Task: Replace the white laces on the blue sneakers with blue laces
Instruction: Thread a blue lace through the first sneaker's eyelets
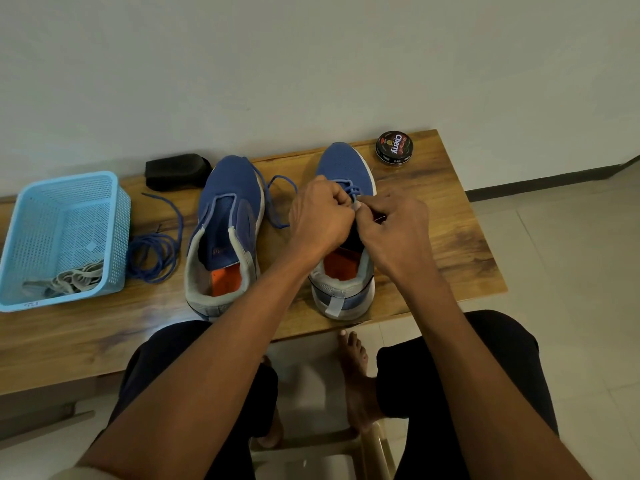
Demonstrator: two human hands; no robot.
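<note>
Two blue sneakers stand on the wooden bench, toes toward the wall. The left sneaker [225, 230] has no lace in its eyelets. Over the right sneaker [346, 168] both my hands work at the eyelets: my left hand [320, 216] grips a blue lace [277, 202] that loops out to the left, and my right hand [391, 226] pinches the same lace near the tongue. A second blue lace [152, 251] lies coiled on the bench beside the left sneaker. The white laces [69, 278] sit in the light blue basket [20, 244].
A black brush or sponge [176, 169] lies behind the left sneaker. A round shoe polish tin [394, 147] stands at the bench's [450, 237] far right corner. My knees and bare feet are under the bench's front edge, above a stool.
</note>
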